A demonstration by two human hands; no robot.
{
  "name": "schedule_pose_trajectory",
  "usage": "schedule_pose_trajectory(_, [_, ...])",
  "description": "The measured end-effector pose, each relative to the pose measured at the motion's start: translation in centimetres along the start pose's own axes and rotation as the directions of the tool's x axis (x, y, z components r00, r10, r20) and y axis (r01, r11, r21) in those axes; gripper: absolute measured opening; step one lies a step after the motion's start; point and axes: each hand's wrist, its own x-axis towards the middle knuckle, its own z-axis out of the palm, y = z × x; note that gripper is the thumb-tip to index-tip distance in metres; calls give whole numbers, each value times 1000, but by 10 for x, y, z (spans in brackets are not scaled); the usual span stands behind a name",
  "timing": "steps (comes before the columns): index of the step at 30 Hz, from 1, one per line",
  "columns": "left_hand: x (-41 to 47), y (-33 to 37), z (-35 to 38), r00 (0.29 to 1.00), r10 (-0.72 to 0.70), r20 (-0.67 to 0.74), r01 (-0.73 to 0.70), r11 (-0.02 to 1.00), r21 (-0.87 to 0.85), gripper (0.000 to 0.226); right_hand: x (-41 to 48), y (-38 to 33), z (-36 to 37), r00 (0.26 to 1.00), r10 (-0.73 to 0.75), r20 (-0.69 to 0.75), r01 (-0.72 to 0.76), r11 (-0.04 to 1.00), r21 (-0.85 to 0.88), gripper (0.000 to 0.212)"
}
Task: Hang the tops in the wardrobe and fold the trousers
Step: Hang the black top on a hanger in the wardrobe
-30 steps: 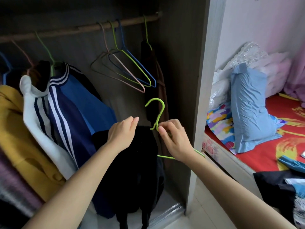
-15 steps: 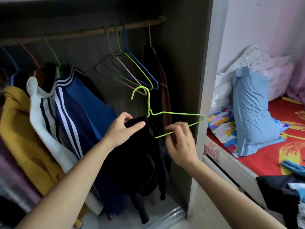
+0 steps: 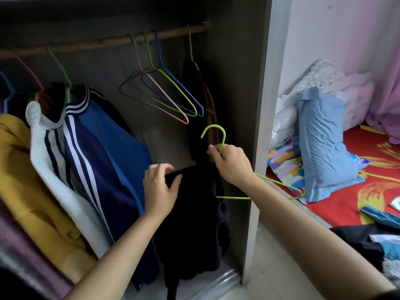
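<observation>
A black top (image 3: 194,217) hangs down in front of the open wardrobe, low in the middle. My left hand (image 3: 159,189) grips its upper edge near the collar. My right hand (image 3: 230,164) is closed on the neck of a green wire hanger (image 3: 216,131), hook up; one arm of the hanger is inside the top, the other sticks out to the right past the wardrobe's side panel (image 3: 259,148). The wooden rail (image 3: 104,43) runs above, well over both hands.
Several empty wire hangers (image 3: 171,98) hang on the rail, with a brown garment (image 3: 201,98) at its right end. Blue striped (image 3: 101,152), white and yellow (image 3: 19,169) tops fill the left. A bed with a red sheet (image 3: 346,200), a blue pillow (image 3: 322,144) and more clothes (image 3: 372,237) lies right.
The hanger has dropped and swung round, so its free arm now points down to the right. My right hand moved from the hanger's lower bar up to its neck. My left hand shifted down on the top.
</observation>
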Motion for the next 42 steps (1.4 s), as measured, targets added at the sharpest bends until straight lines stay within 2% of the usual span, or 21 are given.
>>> schedule_pose_trajectory(2, [-26, -14, 5, 989, -46, -141, 44, 999, -13, 21, -1, 8, 2, 999, 45, -14, -45, 998, 48, 38])
schedule_pose_trajectory(3, [-38, -21, 6, 988, -79, -134, 74, 996, -41, 28, -3, 12, 3, 997, 68, -31, -65, 995, 72, 37])
schedule_pose_trajectory(4, [-48, -27, 8, 990, -115, -82, 111, 992, -55, 35, -4, 16, 4, 994, 93, -52, -88, 992, 94, 36])
schedule_pose_trajectory(6, [-60, -39, 11, 977, -162, 139, 167, 986, -26, 49, -6, 23, 4, 987, 140, -84, -128, 982, 136, 36])
schedule_pose_trajectory(8, [-64, -44, 15, 927, -149, 344, 146, 989, 34, 65, -7, 27, 4, 980, 174, -93, -155, 970, 187, 37])
schedule_pose_trajectory(10, [-61, -41, 21, 892, -157, 424, 169, 985, 9, 71, -8, 28, 3, 975, 199, -104, -170, 957, 236, 38])
schedule_pose_trajectory(12, [-52, -32, 21, 913, -187, 363, 240, 965, -108, 49, -7, 28, 2, 971, 213, -108, -175, 943, 283, 38])
schedule_pose_trajectory(13, [-46, -29, 20, 939, -194, 285, 248, 954, -169, 35, -6, 29, 1, 970, 218, -108, -176, 937, 303, 37])
schedule_pose_trajectory(15, [-27, -24, 11, 970, -213, 117, 236, 942, -237, 24, -6, 33, 0, 965, 227, -133, -173, 929, 328, 36])
schedule_pose_trajectory(17, [1, -17, -4, 978, -208, -7, 200, 952, -230, 21, -11, 39, -1, 965, 200, -168, -150, 952, 268, 35])
schedule_pose_trajectory(19, [33, -8, -20, 994, -101, -50, 92, 985, -145, 22, -15, 46, -2, 983, 135, -127, -127, 990, 68, 39])
schedule_pose_trajectory(21, [63, -1, -34, 999, 13, 29, -13, 1000, 10, 24, -15, 49, -4, 991, 119, -65, -125, 987, -99, 42])
schedule_pose_trajectory(23, [84, 1, -44, 990, 30, 135, -47, 991, 126, 24, -10, 50, -12, 985, 102, -138, -121, 984, -134, 41])
schedule_pose_trajectory(26, [104, 4, -61, 978, -10, 209, -11, 995, 101, 24, -9, 49, -20, 961, 57, -271, -68, 997, -33, 37])
schedule_pose_trajectory(30, [127, 22, -81, 958, -20, 285, 13, 1000, 28, 32, -16, 45, -13, 977, 69, -201, -52, 995, 89, 33])
schedule_pose_trajectory(34, [136, 32, -88, 910, 14, 415, -30, 999, 31, 22, -10, 34, -6, 903, 216, -370, -56, 916, 398, 31])
schedule_pose_trajectory(37, [137, 39, -82, 899, 107, 424, -100, 994, -39, 20, -6, 15, 10, 938, 181, -296, -42, 907, 419, 31])
schedule_pose_trajectory(39, [134, 46, -75, 866, 187, 464, -239, 970, 55, 20, -4, 0, 18, 974, 114, -194, -20, 901, 433, 32])
schedule_pose_trajectory(42, [124, 48, -64, 814, 188, 550, -408, 858, 311, 29, -2, -8, 17, 971, 141, -192, -23, 856, 516, 34])
